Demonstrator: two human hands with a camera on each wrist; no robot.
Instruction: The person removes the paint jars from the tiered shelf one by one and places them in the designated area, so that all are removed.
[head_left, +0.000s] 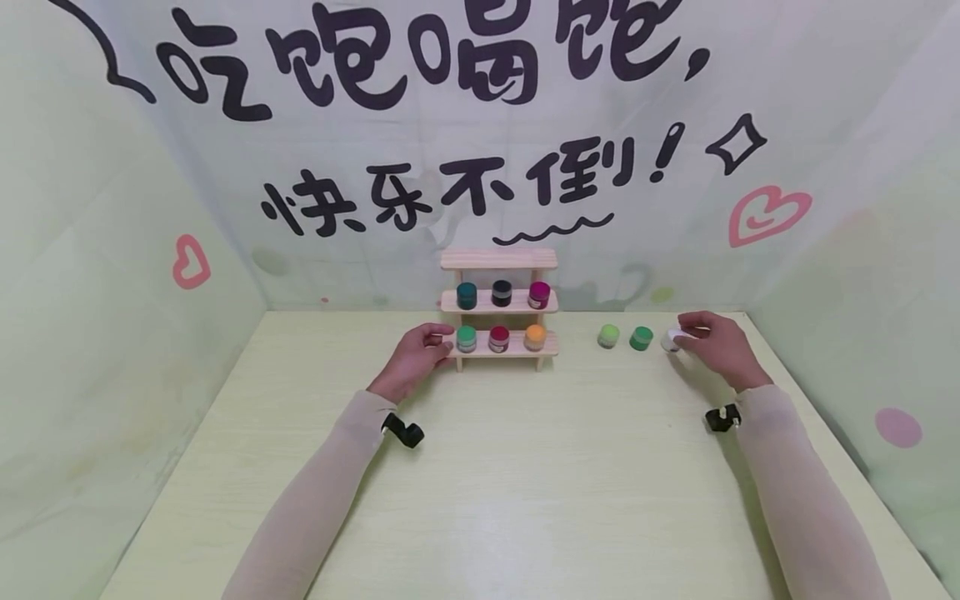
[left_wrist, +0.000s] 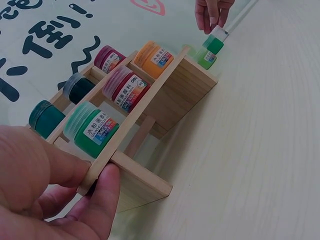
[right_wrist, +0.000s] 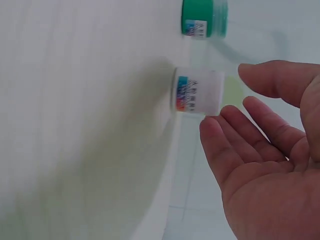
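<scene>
My left hand grips the left end of the lower step of a small wooden tiered shelf, its thumb above the board and fingers under it in the left wrist view. On that step stand a green paint jar, a red paint jar and an orange paint jar. The middle step bears teal, black and magenta jars. At the right, my right hand is beside a white paint jar on the table, thumb and fingers spread apart around its lid end.
A dark green paint jar and a light green paint jar stand on the table between shelf and white jar. The shelf's top step holds nothing. A printed cloth hangs behind, with cloth walls at both sides.
</scene>
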